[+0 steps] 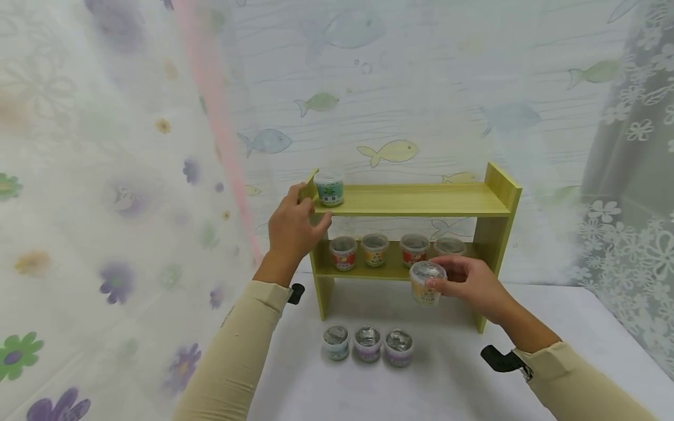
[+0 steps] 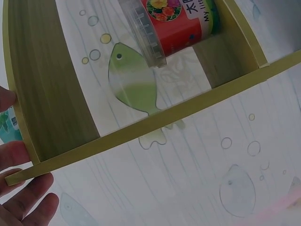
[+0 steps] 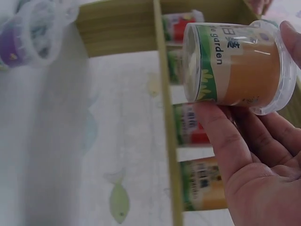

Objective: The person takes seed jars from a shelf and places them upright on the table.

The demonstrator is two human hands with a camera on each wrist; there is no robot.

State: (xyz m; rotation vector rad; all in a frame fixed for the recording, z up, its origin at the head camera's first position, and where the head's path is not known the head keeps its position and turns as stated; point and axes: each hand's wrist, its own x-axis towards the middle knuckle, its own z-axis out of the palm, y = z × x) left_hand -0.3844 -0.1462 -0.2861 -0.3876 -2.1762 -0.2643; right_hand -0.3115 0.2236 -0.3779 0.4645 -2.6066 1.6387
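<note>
My right hand [image 1: 476,286] holds a plastic cup with an orange label and clear lid [image 1: 425,286], thumb on one side and fingers on the other, in front of the shelf's lower board. Up close in the right wrist view, the cup [image 3: 244,66] has a green band and printed letters. My left hand [image 1: 297,225] grips the left end of the yellow-green wooden shelf [image 1: 411,200], its fingers [image 2: 35,193] around the side panel's edge. Just beside that hand, a cup with a teal label [image 1: 330,192] stands on the top board.
Several cups line the lower board, among them a red one [image 1: 343,254], an orange one [image 1: 374,251] and another red one [image 1: 413,250]. On the white table [image 1: 447,374], three foil-topped cups [image 1: 367,344] stand in a row before the shelf. A fish-patterned curtain [image 1: 421,88] hangs behind.
</note>
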